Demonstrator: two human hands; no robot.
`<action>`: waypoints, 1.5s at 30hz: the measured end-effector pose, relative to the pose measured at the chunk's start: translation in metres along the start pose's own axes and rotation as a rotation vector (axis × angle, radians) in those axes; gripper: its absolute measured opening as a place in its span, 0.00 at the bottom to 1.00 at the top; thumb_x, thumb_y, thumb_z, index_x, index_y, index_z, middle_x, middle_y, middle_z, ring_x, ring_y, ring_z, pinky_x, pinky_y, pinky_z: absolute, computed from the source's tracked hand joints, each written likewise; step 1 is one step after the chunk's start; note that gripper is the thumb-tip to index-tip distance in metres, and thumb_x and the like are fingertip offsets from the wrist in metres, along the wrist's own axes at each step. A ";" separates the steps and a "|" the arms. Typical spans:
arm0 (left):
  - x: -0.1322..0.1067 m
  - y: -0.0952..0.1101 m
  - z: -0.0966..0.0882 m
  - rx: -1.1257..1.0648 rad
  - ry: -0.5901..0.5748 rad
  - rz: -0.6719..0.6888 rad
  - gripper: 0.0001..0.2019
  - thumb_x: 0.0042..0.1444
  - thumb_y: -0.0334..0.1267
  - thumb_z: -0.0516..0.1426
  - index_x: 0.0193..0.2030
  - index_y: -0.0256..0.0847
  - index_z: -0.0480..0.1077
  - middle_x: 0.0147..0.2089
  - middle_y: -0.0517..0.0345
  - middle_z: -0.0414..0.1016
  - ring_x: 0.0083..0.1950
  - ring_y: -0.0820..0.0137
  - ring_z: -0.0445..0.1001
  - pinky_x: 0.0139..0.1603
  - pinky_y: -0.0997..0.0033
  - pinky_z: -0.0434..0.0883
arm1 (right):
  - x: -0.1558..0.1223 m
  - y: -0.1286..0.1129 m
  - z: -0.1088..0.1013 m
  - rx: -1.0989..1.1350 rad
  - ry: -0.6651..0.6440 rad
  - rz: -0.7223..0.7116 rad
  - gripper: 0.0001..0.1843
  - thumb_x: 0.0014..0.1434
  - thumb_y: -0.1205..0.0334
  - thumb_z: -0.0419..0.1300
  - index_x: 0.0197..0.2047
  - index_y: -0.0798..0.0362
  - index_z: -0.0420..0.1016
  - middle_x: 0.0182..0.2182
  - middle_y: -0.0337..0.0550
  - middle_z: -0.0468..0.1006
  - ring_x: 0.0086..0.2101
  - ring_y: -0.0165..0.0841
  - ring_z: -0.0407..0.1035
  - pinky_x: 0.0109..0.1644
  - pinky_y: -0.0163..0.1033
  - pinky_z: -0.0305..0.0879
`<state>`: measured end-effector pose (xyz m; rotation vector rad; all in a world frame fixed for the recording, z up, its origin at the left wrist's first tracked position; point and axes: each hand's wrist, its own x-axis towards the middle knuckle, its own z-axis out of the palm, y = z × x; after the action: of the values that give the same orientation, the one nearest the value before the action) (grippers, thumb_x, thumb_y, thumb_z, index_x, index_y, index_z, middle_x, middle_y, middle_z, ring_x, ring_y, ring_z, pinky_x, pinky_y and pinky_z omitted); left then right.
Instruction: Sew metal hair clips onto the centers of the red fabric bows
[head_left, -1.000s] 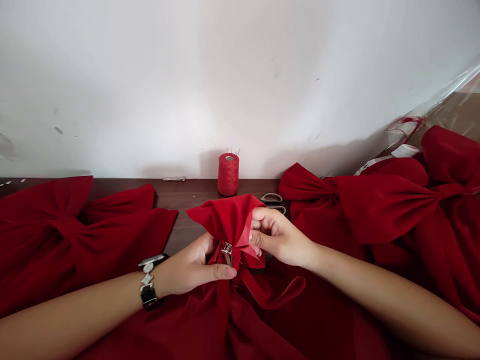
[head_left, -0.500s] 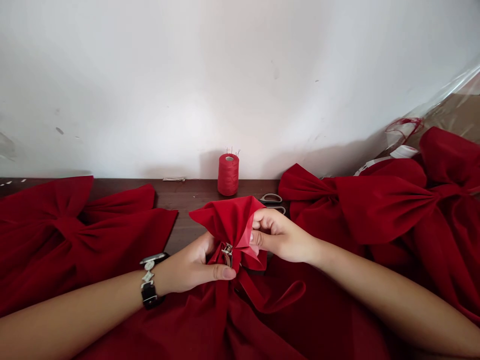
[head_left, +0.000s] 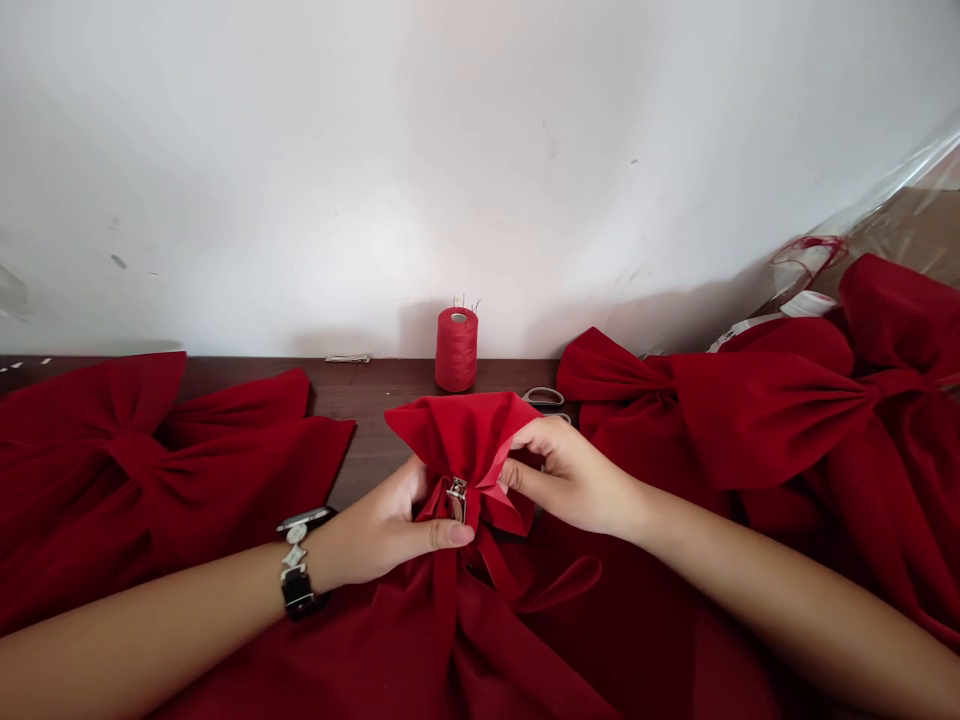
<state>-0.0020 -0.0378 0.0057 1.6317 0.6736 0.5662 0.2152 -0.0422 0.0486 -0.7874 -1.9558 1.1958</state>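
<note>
In the centre of the frame, just below the middle, both hands work a gathered bundle of deep red fabric (head_left: 459,435) that stands up from the dark brown wooden tabletop (head_left: 360,390). The left hand (head_left: 382,530), with a black and silver wristwatch (head_left: 298,575), is closed on the pinched waist of the cloth, thumb lying across it just under a small silver metal clip (head_left: 456,494). The right hand (head_left: 574,480) grips the fold's paler edge beside the clip between thumb and fingertips.

The clip seems to bite the pleats, though its jaws are too small to read clearly. Doing this well probably calls for a firm left pinch so the gathers do not slip, while the right evens the folds.

Behind, at the centre, stands a red thread spool (head_left: 456,348) bristling with pins, with grey-handled scissors (head_left: 544,398) to its right. Large red fabric bows lie at mid left (head_left: 135,450) and mid right (head_left: 735,400)
</note>
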 end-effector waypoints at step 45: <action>0.007 0.002 0.012 0.147 0.211 0.003 0.28 0.56 0.45 0.62 0.60 0.43 0.59 0.62 0.49 0.68 0.64 0.56 0.65 0.64 0.58 0.65 | -0.005 -0.011 0.008 -0.978 0.142 -0.474 0.10 0.65 0.70 0.53 0.36 0.56 0.74 0.37 0.47 0.79 0.40 0.37 0.68 0.43 0.42 0.67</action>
<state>0.0117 -0.0412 0.0061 1.7243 0.8848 0.7116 0.2100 -0.0544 0.0546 -0.7481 -2.3847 -0.1493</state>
